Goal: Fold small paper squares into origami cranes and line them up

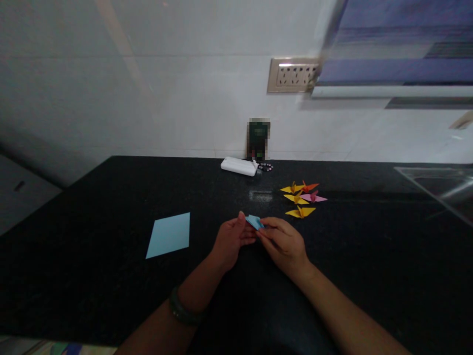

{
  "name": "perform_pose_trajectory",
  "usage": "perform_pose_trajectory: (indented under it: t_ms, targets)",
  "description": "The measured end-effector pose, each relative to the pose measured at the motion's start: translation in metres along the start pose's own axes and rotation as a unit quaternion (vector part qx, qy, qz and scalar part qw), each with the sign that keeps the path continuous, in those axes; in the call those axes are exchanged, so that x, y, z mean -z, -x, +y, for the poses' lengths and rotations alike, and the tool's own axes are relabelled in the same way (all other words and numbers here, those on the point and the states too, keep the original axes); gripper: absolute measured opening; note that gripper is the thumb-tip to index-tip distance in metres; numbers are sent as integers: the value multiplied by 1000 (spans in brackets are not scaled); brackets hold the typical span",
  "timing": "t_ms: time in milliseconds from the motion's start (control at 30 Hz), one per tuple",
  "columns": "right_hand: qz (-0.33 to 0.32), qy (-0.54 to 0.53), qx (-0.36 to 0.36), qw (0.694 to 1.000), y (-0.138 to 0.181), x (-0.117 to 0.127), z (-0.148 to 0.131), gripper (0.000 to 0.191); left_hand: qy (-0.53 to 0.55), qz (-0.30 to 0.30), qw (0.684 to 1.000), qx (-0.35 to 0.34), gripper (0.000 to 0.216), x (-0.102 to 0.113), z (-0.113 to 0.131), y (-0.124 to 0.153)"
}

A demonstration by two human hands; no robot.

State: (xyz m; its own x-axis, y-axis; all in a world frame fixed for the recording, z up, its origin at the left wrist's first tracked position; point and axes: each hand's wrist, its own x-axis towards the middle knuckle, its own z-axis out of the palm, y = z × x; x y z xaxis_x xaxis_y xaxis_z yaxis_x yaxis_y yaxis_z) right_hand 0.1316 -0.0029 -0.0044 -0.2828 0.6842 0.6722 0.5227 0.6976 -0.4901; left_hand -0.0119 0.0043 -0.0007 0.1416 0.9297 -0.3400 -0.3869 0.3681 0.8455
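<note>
My left hand (232,241) and my right hand (283,244) meet over the black countertop (92,276), both pinching a small folded blue paper (254,221) held between their fingertips. The paper pokes up as a pointed flap between the thumbs. A flat light-blue paper sheet (170,234) lies on the counter to the left of my left hand. Several finished paper cranes (301,198), yellow, orange and pink, sit just beyond my right hand. A dark band is on my left wrist.
A white box-like device (238,166) and a dark upright object (258,139) stand at the back by the white wall. A wall socket (291,75) is above. A metal sink edge (436,190) lies at the far right.
</note>
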Motion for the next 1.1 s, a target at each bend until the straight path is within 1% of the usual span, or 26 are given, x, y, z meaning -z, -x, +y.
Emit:
perform_pose_trajectory:
  t_ms: [100, 167, 233, 333, 367, 400, 467, 567, 867, 1100]
  targets:
    - [-38, -2, 37, 999, -1, 0, 0, 12, -17, -4, 1000, -3, 32, 1, 0, 1]
    - [-57, -4, 34, 998, -1, 0, -2, 10, -22, -9, 1000, -11, 27, 2, 1, 1]
    - [-42, -8, 4, 999, 1, 0, -4, 13, -24, -22, 999, -26, 25, 2, 1, 1]
    - [11, -7, -59, 998, 2, -2, -5, 34, -54, -38, 997, -48, 22, 2, 1, 1]
    - [22, -4, -71, 997, 3, -3, -5, 39, -72, -42, 995, -51, 22, 2, 1, 1]
    - [17, -4, -79, 997, 3, -3, -5, 40, -88, -41, 994, -51, 21, 2, 0, 2]
    - [-12, -9, -77, 997, 3, -5, -3, 32, -125, -41, 990, -58, 20, 1, -1, 2]
    - [-2, -17, -82, 996, 2, -6, -1, 26, -157, -36, 984, -72, 20, -1, -2, 3]
    - [-2, -24, -88, 996, 3, -7, -2, 26, -157, -31, 985, -69, 20, -2, -1, 4]
    - [14, -47, -133, 990, -1, -4, -2, 17, -146, -18, 988, -54, 21, -1, -1, 3]
